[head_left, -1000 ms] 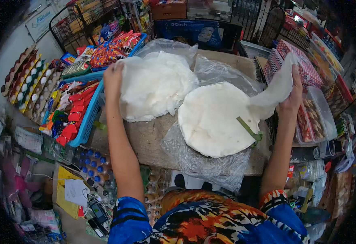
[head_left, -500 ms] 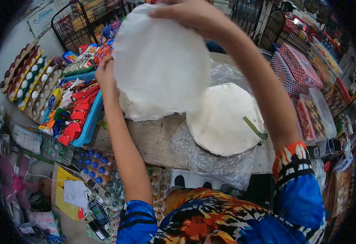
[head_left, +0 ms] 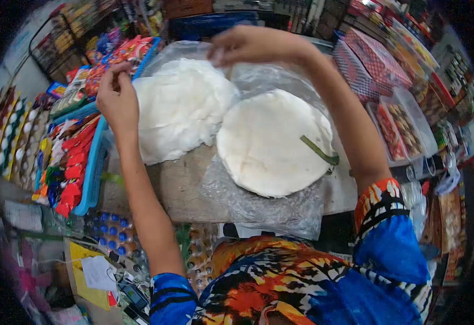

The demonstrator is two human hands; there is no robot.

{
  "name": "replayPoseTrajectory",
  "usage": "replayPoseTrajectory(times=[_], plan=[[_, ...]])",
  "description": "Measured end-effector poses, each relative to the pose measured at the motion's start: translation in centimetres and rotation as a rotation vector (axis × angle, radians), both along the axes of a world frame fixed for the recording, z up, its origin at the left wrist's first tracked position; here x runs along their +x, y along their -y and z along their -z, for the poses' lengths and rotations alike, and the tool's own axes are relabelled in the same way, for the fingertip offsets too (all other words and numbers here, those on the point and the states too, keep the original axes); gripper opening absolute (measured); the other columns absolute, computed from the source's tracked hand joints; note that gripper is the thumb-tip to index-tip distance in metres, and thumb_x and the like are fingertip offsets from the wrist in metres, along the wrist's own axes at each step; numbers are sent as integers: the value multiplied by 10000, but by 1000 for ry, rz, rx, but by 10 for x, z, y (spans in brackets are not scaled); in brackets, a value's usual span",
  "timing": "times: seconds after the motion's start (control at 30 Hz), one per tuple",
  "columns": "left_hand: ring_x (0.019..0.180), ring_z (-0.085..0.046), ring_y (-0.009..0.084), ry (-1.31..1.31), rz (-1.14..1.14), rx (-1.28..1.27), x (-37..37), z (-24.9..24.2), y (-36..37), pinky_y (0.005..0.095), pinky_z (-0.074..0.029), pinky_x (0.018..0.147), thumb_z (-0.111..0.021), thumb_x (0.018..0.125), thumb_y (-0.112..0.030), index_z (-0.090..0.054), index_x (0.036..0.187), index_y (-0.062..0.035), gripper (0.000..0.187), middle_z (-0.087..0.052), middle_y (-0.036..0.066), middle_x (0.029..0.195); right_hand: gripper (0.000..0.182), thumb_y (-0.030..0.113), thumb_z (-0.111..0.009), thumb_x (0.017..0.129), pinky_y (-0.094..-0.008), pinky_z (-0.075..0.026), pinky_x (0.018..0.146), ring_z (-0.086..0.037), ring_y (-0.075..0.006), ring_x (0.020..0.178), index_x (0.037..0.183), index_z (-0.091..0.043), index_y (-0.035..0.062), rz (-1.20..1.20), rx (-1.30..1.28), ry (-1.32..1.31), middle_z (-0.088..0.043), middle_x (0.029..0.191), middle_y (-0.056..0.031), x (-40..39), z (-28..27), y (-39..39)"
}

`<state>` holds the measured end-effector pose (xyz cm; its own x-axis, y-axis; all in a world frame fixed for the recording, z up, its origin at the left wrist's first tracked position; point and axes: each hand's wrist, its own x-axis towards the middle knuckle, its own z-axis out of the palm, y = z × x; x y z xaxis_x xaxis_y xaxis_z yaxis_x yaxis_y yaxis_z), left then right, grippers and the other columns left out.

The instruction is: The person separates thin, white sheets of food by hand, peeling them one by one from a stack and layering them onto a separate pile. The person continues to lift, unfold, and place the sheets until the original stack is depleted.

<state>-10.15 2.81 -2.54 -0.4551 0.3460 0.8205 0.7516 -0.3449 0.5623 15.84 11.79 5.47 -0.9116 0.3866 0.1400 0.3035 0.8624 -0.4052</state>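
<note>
While both hands meet over loose wrapper pile (head_left: 180,108), left hand (head_left: 117,100) pinches its left edge, right hand (head_left: 245,46) fingers closed on far edge; flat stack (head_left: 272,143) lies just right, nearer right arm.

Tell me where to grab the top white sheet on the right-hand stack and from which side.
Pinch the thin outer rim of the right stack, probably at its right edge, beyond the green strip. The sheets lie flat and round on clear plastic, so only the edge offers a lip to peel upward. Both the left hand and right hand are over the left pile.
</note>
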Motion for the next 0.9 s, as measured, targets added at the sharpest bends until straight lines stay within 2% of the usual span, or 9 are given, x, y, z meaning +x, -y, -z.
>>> replayPoseTrajectory(times=[0.1, 0.2, 0.27, 0.3, 0.4, 0.5, 0.7, 0.83, 0.9], plan=[[767, -615, 133, -177, 290, -131, 70, -4, 12, 257, -479, 700, -543, 871, -12, -664, 940, -30, 140, -662, 67, 876, 341, 342, -629, 840, -391, -494, 732, -635, -288, 818, 1035, -645, 63, 163, 150, 74, -661, 863, -156, 89, 22, 46], [872, -622, 201, -235, 767, -290, 139, 12, 29, 288, -489, 752, -580, 808, 15, -644, 966, -27, 176, -651, 101, 936, 290, 253, -648, 823, -391, -491, 709, -640, -293, 763, 1014, -640, 36, 504, -122, 119, -650, 816, -161, 154, 38, 105], [1021, -571, 282, -497, 987, -365, 163, 29, 40, 348, -461, 869, -651, 786, -73, -624, 1051, -42, 268, -595, 131, 1090, 278, 152, -682, 785, -353, -480, 745, -618, -240, 843, 1019, -630, 11, 619, -82, 78, -637, 905, -133, 182, 60, 134], [1078, -541, 310, -532, 1103, -447, 177, 34, 48, 367, -443, 909, -677, 782, -118, -610, 1091, -49, 324, -567, 138, 1150, 296, 172, -682, 764, -386, -483, 746, -631, -301, 817, 1002, -635, 2, 642, -31, -30, -644, 843, -160, 189, 78, 145], [1150, -487, 324, -645, 1284, -527, 197, 48, 62, 396, -397, 958, -695, 788, -218, -576, 1160, -74, 416, -515, 139, 1234, 287, 144, -685, 758, -387, -479, 755, -620, -324, 827, 1001, -632, 2, 724, -93, -108, -640, 881, -166, 194, 96, 171], [1178, -463, 326, -774, 1252, -551, 201, 51, 66, 413, -357, 986, -692, 790, -287, -570, 1168, -88, 444, -520, 136, 1229, 239, 113, -661, 770, -392, -473, 748, -603, -347, 829, 978, -625, 0, 783, -162, -150, -622, 892, -166, 192, 99, 175], [1178, -466, 312, -782, 1259, -558, 201, 52, 65, 416, -351, 984, -695, 783, -304, -576, 1162, -92, 450, -520, 136, 1240, 119, 86, -597, 803, -411, -462, 709, -582, -373, 806, 886, -600, 1, 792, 157, -184, -587, 809, -162, 191, 86, 142], [1168, -475, 314, -767, 1272, -552, 199, 52, 64, 415, -355, 981, -694, 784, -301, -578, 1157, -86, 446, -528, 137, 1230, 167, 131, -592, 816, -425, -458, 734, -590, -374, 831, 931, -603, 10, 1138, 688, -351, -615, 886, -167, 212, 95, 98], [1158, -486, 319, -758, 1289, -547, 198, 53, 63, 414, -362, 974, -701, 778, -303, -581, 1147, -84, 445, -536, 140, 1218, 191, 142, -596, 817, -422, -461, 736, -594, -370, 830, 958, -605, 13, 1177, 672, -364, -620, 900, -172, 230, 81, 98]])
